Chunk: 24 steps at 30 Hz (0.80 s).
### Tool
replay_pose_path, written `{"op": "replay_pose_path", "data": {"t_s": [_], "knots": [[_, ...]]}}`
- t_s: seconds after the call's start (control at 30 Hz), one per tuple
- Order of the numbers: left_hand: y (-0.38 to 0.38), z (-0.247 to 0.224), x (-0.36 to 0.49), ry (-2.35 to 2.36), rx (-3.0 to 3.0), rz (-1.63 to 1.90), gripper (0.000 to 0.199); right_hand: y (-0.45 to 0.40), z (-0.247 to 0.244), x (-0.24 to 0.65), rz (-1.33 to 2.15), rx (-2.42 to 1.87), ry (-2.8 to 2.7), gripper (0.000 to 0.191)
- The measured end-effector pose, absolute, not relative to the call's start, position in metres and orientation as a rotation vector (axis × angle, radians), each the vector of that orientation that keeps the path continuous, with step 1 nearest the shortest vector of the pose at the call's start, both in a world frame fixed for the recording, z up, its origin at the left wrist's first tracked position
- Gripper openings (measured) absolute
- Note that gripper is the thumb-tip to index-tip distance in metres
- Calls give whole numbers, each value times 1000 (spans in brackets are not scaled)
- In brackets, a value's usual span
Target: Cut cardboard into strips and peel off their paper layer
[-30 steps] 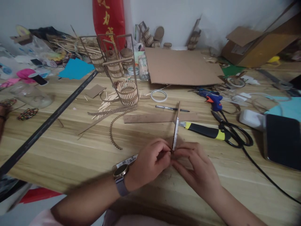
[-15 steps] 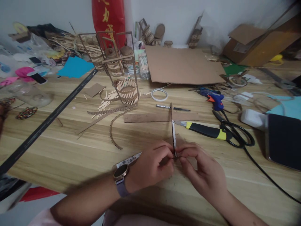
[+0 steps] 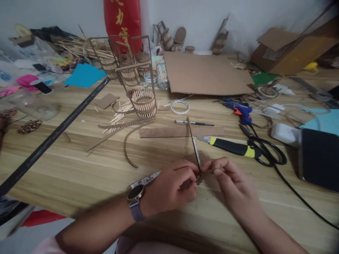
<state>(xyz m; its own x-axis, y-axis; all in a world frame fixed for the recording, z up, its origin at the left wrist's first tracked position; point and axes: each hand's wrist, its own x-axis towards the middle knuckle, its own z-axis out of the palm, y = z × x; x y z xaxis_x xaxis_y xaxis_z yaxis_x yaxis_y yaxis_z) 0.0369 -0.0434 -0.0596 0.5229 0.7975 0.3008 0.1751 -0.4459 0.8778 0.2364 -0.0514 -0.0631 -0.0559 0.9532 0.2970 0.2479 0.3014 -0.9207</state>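
Note:
A narrow cardboard strip (image 3: pixel 194 144) with a white printed edge stands out away from me. Its near end is pinched in the fingers of my left hand (image 3: pixel 176 183), which wears a watch (image 3: pixel 136 192). Just right of that end, my right hand (image 3: pixel 233 183) has thumb and index finger pressed together; whatever is between them is too small to make out. Beyond the strip lie a pen (image 3: pixel 203 123) and a flat cardboard piece (image 3: pixel 166 132). A utility knife (image 3: pixel 230 146) rests to the right of the strip.
Black scissors (image 3: pixel 267 150), a blue glue gun (image 3: pixel 242 112) and a dark tablet-like device (image 3: pixel 320 158) lie at the right. A slatted basket (image 3: pixel 143 104) stands beyond my left hand, with loose sticks beside it. A tape roll (image 3: pixel 179 106) and a large cardboard sheet (image 3: pixel 206 74) lie farther back.
My right hand has moved slightly right, away from my left hand. The strip's far end has swung left. My left hand has barely moved.

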Motion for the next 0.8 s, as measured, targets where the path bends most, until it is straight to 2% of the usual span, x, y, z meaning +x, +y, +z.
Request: {"op": "replay_pose_path", "data": {"t_s": [0.13,0.23,0.37,0.47,0.6,0.8], "knots": [[-44,-60,37,759,1919,916,10,-51,-66,238,893,-1141,-1507,31],[-43,-60,38,793,1877,936,11,-55,-64,235,684,-1166,-1622,23],[-41,-60,40,951,1735,803,33,-61,-62,231,367,-1151,-1846,7],[-40,-60,41,1012,1625,682,40,-62,-64,231,211,-1107,-1973,6],[-40,-61,43,957,1560,666,35,-63,-72,231,64,-1123,-2034,14],[-41,-61,47,1004,1507,654,25,-64,-78,230,75,-1119,-2076,16]]}}
